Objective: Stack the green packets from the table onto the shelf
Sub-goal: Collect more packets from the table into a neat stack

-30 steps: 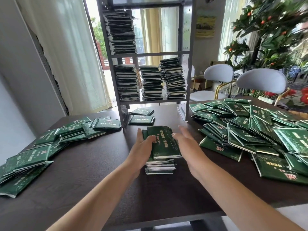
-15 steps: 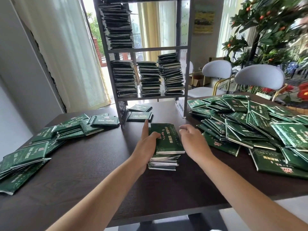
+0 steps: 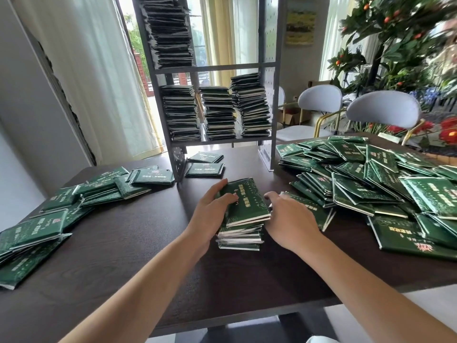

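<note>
Packets in green wrappers lie in three groups on the dark table [image 3: 123,256]: a loose spread at the left [image 3: 74,201], a big heap at the right [image 3: 371,184], and a small stack [image 3: 243,214] in the middle, close to the near edge. Bare tabletop runs between the left spread and the stack, and from the stack forward to the shelf unit [image 3: 269,100], whose feet stand on the far part of the table. Two single packets [image 3: 204,164] lie flat under its lowest board. That board carries three tall piles [image 3: 217,112], the right one leaning; the board above holds one pile [image 3: 170,33] at its left, with open room to the right of it.

The left hand [image 3: 210,214] grips the stack's left side, fingers curled over the top packet and thumb along its far edge. The right hand [image 3: 289,219] is at the stack's right side with curled fingers, its fingertips at the edges of the packets; the heap lies just beyond its knuckles.

Gold writing runs along the top packet and the others, too small and blurred to read.

Compared with half a second ago, the left thumb, then raised and pointing away, now lies down on the packet, and the right hand has closed in against the stack from a little way off.
</note>
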A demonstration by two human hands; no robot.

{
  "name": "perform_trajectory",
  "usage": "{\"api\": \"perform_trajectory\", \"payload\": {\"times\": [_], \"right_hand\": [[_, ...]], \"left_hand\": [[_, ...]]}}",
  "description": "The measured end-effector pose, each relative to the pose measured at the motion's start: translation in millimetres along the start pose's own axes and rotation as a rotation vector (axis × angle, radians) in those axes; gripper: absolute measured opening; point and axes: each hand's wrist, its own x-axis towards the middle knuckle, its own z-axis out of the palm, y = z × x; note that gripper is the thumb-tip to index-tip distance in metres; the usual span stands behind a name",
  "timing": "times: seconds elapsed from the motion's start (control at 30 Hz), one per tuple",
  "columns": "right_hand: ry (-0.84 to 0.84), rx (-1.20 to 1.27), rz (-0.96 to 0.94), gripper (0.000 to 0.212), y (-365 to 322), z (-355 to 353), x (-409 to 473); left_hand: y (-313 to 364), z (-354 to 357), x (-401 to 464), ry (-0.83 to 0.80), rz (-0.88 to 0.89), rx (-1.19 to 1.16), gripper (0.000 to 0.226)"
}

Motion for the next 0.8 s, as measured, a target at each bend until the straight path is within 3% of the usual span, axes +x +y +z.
{"api": "perform_trajectory", "payload": {"times": [0.2,0.33,0.5,0.8], "right_hand": [[-0.069,-0.15,0.084,0.044,10.9,3.0,4.9],[-0.004,-0.141,0.048,0.042,17.2,-1.5,10.3],[-0.088,-0.094,0.124,0.046,22.6,-7.7,18.1],[-0.039,-0.049,0.204,0.051,25.5,-3.1,21.8]], "left_hand": [[-1.8,-4.5,-0.2,0.016,0.002,0.043,0.048],[-0.4,-4.0,0.3,0.008,-0.008,0.039,0.046],[0.5,-4.8,0.7,-0.053,-0.029,0.079,0.08],[3.0,-6.2,1.5,-0.068,-0.032,0.111,0.068]]}}
